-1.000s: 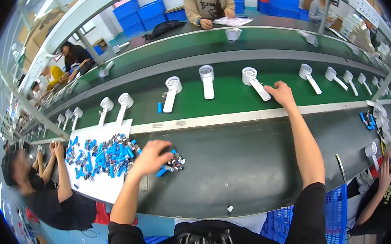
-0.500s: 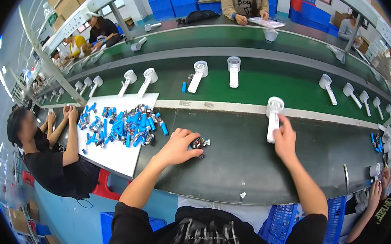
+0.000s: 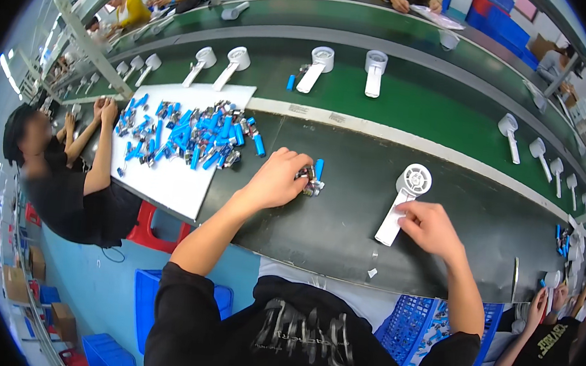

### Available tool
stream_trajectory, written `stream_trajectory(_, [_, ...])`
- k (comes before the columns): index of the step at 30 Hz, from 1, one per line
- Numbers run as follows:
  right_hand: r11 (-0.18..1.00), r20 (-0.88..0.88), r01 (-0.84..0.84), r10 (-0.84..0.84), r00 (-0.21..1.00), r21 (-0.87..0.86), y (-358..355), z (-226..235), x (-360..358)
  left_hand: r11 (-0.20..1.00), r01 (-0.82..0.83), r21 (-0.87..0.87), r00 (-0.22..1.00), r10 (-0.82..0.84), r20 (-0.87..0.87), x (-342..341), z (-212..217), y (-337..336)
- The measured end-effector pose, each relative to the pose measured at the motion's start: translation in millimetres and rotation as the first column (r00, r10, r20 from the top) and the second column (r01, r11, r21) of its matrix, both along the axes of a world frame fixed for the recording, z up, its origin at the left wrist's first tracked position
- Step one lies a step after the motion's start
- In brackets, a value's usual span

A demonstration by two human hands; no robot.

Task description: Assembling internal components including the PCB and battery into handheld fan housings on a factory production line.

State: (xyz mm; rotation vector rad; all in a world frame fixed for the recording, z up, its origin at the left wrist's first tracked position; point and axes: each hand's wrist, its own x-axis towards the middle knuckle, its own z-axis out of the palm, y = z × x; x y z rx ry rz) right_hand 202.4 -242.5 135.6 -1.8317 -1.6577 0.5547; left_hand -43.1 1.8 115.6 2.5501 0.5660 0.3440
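here, right of centre in frame: white handheld fan [image 3: 409, 193], long axis slanting lower left to upper right, just left of nearer right hand [image 3: 434, 230]; fingers half-bent against handle [image 3: 388, 229], firm grip impossible to tell. left hand [image 3: 278, 180], frame centre, curled over blue-and-metal parts [image 3: 317, 178], hold hidden.

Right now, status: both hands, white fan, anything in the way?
Left hand cupped at small parts pile. Right hand at handle of white fan, fan on dark bench. White scrap near front edge, off the fan.
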Motion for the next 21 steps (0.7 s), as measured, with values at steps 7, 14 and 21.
stream_trajectory(7, [0.991, 0.258, -0.053, 0.02, 0.966, 0.123, 19.6, -6.7, 4.9, 0.961, -0.195, -0.196, 0.977, 0.208, 0.048, -21.0, 30.7, 9.0])
stream_trajectory(14, [0.967, 0.184, 0.096, -0.141, 0.973, 0.237, 16.5, -24.7, 0.0, 0.953, -0.281, -0.115, 0.96, 0.276, -0.057, -31.7, 69.7, 22.7])
stream_trajectory(21, [0.989, 0.002, 0.059, -0.059, 0.998, 0.132, 7.9, -26.4, 12.6, 0.9, -0.24, -0.363, 0.97, 0.208, -0.125, -24.9, 52.1, 35.0])
